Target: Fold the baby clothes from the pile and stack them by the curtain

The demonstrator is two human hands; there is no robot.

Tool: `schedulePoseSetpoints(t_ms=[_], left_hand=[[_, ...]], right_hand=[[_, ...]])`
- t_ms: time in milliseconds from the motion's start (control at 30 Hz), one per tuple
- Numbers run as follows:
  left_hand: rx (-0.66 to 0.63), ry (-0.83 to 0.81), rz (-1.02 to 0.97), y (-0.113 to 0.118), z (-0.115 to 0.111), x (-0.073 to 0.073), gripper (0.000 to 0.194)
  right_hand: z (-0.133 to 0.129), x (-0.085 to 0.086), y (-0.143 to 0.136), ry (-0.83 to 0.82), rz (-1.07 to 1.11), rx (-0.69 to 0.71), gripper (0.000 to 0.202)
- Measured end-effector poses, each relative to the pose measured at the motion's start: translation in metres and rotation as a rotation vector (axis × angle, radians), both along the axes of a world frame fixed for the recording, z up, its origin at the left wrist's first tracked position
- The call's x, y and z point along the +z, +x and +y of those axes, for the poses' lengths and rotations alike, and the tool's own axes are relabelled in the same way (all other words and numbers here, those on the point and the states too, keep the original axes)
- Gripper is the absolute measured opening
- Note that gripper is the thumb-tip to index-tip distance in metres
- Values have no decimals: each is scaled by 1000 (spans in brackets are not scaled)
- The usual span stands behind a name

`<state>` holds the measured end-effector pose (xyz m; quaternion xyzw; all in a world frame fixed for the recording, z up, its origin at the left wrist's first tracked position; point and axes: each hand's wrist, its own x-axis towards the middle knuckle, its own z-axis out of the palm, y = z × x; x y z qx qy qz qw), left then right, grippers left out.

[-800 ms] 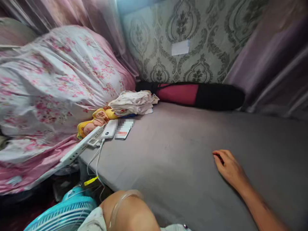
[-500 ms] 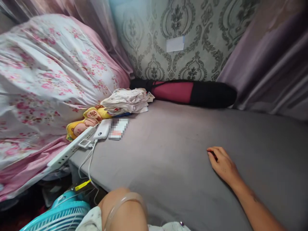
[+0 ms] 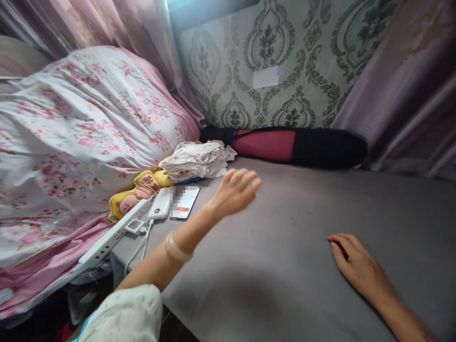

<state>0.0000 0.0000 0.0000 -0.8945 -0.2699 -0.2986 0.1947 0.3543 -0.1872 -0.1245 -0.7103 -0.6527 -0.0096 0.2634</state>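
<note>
My left hand [image 3: 238, 191] is raised over the grey sheet [image 3: 278, 228], its back towards me. Its fingers are curled in and slightly blurred; nothing shows in them, though the palm is hidden. A pale bangle [image 3: 178, 249] circles that wrist. Nearest to this hand are a pile of folded clothes [image 3: 197, 159] and a partly pixelated phone [image 3: 187, 202]. My right hand [image 3: 358, 261] rests on the sheet at the right, fingers loosely bent, a gap between thumb and forefinger, holding nothing.
A white power bank [image 3: 159, 204] lies beside the phone, near a power strip [image 3: 116, 232] with a plugged-in charger [image 3: 135, 227] and cable. Yellow cartoon cushions [image 3: 128, 202] lie behind. A black and red rolled bundle [image 3: 267, 146] lines the wall. Floral cloth [image 3: 89, 128] covers the left side.
My left hand has come up into view and forward over the sheet. The view has shifted, so the bed things and my right hand appear lower and further right.
</note>
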Motion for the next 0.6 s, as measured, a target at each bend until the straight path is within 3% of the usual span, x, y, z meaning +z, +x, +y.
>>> schedulePoseSetpoints(t_ms=[133,267,433,600], left_hand=[[426,-165,179,-36,86,-9,67],[625,-233,276,-81,154,-17,82],[756,-331,189,-108,201,-14,69],[959,-423,73,-101,225,-16,73]], right_hand=[[1,-5,3,21,-15,11,34],[2,-9,5,14,-10,-8,32],[1,-12,7,-4,-7,-26,32],[-2,-10,8,-9,-2,-22,34]])
